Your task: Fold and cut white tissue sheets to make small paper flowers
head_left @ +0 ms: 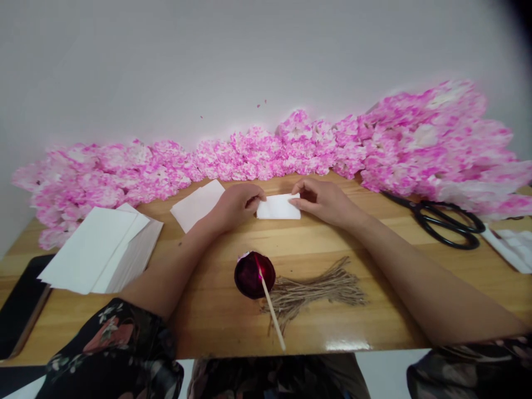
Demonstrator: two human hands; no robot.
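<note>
A small white folded paper [277,207] lies between my hands on the wooden table. My left hand [240,206] pinches its left end, and my right hand [322,202] pinches its right end between thumb and fingers. Nearer to me stands a round bowl [248,277] of dark magenta liquid, with a wooden stick [273,313] resting in it, its tip stained pink. Beside the bowl lies a bundle of thin brown twigs [320,291]. Some loose white sheets [195,206] lie just left of my left hand.
A thick stack of white paper [97,249] and a dark phone [25,305] are at the left. Pink and white paper flowers [257,152] line the back edge by the wall. Black scissors [446,221] and white paper pieces [513,246] lie at the right.
</note>
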